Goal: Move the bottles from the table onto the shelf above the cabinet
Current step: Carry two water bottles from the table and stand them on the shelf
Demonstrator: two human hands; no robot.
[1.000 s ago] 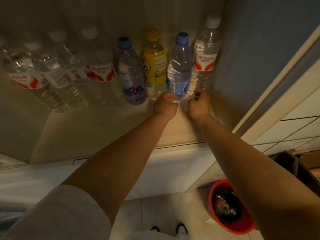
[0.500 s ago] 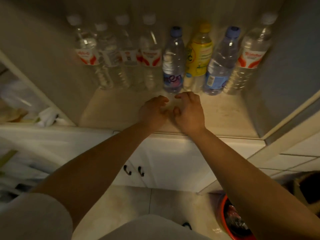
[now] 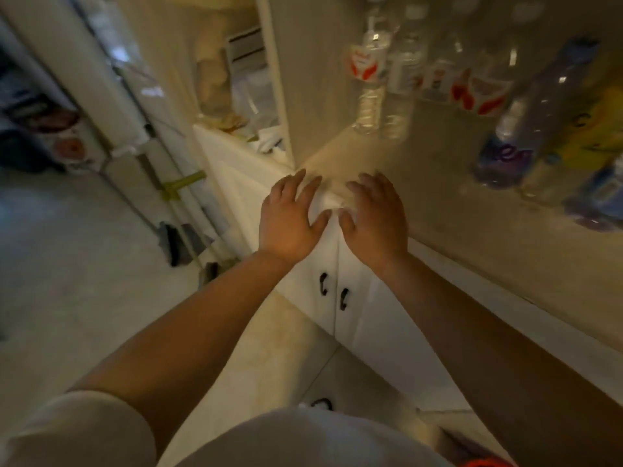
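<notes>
Above the cabinet: the shelf carries a row of bottles along its back edge, blurred in this view.
Bottles: clear water bottles with red-and-white labels stand toward the shelf's left back corner; a blue-labelled bottle and a yellow bottle stand further right, close together. Whether they touch each other cannot be told through the blur.
Left hand: the left hand is released, fingers spread and nearly straight, holding nothing, poised over the shelf's front edge near its left corner.
Right hand: the right hand is likewise released and empty, fingers extended, just beside the left, well apart from the bottles.
Cabinet: white cabinet doors with two dark handles sit directly below the hands.
Table: not in view, so I cannot tell how many bottles remain to be carried.
Stage: judged from the empty hands and the filled row, one placement looks finished and another fetch probably comes next.
Risk, crowding: the row is tightly packed, so adding another bottle could knock a neighbour and topple several, since tall light bottles tip easily.
Risk, side wall: the panel at the shelf's left edge leaves little room; a bottle pushed in at an angle may catch on it.
Risk, floor: clutter lies along the floor to the left and could trip a turning step.
</notes>
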